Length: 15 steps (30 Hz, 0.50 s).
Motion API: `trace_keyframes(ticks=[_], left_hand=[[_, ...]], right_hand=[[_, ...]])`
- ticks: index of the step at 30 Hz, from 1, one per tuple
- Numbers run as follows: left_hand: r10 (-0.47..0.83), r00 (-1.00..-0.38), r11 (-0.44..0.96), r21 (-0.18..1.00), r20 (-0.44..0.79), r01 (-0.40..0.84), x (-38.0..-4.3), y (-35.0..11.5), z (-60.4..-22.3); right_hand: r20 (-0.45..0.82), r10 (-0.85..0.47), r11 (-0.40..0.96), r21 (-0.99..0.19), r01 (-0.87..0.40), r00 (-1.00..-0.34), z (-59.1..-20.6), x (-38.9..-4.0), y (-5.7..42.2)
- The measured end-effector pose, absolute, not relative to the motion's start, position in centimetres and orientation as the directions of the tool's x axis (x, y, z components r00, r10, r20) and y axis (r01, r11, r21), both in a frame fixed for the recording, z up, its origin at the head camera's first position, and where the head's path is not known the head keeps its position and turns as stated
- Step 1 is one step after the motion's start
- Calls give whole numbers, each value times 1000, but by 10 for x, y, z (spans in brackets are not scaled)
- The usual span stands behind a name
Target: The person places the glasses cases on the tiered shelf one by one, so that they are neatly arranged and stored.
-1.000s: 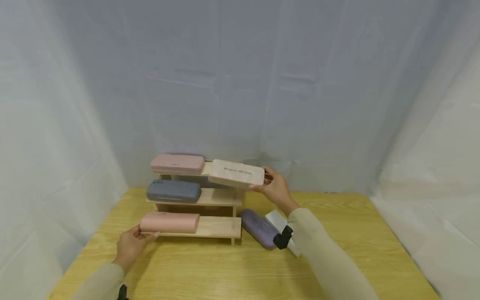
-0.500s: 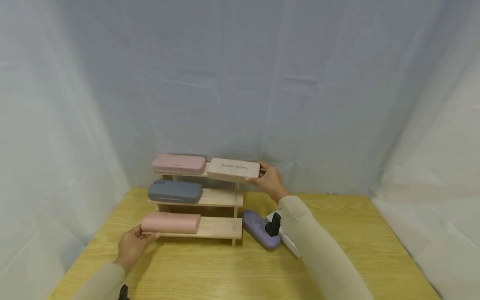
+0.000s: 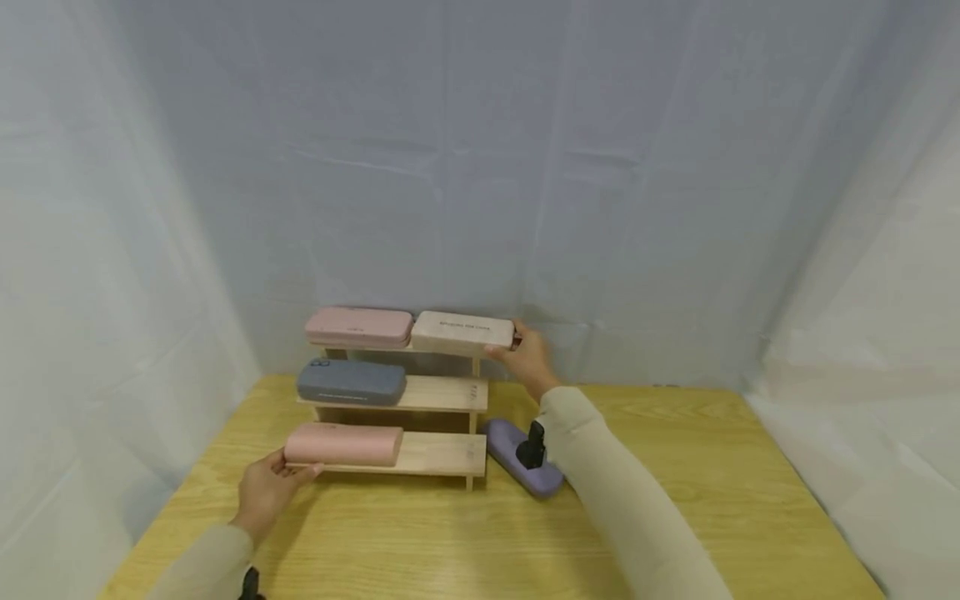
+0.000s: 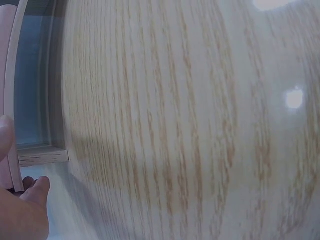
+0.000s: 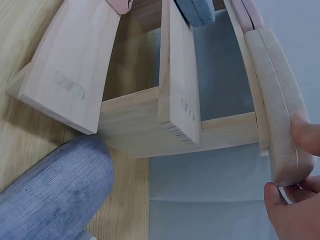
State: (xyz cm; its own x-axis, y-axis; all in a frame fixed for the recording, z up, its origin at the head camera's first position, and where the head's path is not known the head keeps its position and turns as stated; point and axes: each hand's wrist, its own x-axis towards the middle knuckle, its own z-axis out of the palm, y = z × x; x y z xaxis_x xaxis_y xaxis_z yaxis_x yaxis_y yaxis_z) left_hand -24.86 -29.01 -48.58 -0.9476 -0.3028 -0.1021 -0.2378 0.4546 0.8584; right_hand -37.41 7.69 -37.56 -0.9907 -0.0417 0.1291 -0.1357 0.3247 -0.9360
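A three-tier wooden rack (image 3: 442,454) stands on the table. My right hand (image 3: 527,360) holds the right end of a beige glasses case (image 3: 462,332) at the top tier's right half. In the right wrist view that case (image 5: 277,100) lies along the top board, with my thumb (image 5: 306,135) on its side. My left hand (image 3: 264,493) grips the left end of the bottom tier, by a pink rounded glasses case (image 3: 343,444). In the left wrist view its fingers (image 4: 39,190) reach under the board. A flat pink case (image 3: 360,326) occupies the top left; a blue-grey case (image 3: 351,382), the middle left.
A purple glasses case (image 3: 517,454) lies on the wood-grain table (image 3: 420,542) right of the rack, partly behind the right wrist's black camera (image 3: 531,447). Pale sheeting (image 3: 480,167) hangs behind and at both sides.
My right hand has moved left and slightly up, bringing the beige case level beside the flat pink one. The white thing by the purple case is now hidden behind my sleeve. My left hand stays put.
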Motion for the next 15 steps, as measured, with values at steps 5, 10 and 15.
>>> trace_keyframes(ticks=[5,10,15], left_hand=[[-295,-949,434,869,-114,-239,-249,-290,-487],[-286,-951,437,866,-121,-242,-248,-289,-487],[-288,-950,429,871,-120,-239,-248,-289,-487]], right_hand=[[141,-35,391,-909,-144,-989,-373,-373,73],[167,-23,445,-881,-160,-986,-371,-372,68],[174,9,441,-884,-152,-985,-372,-373,64]])
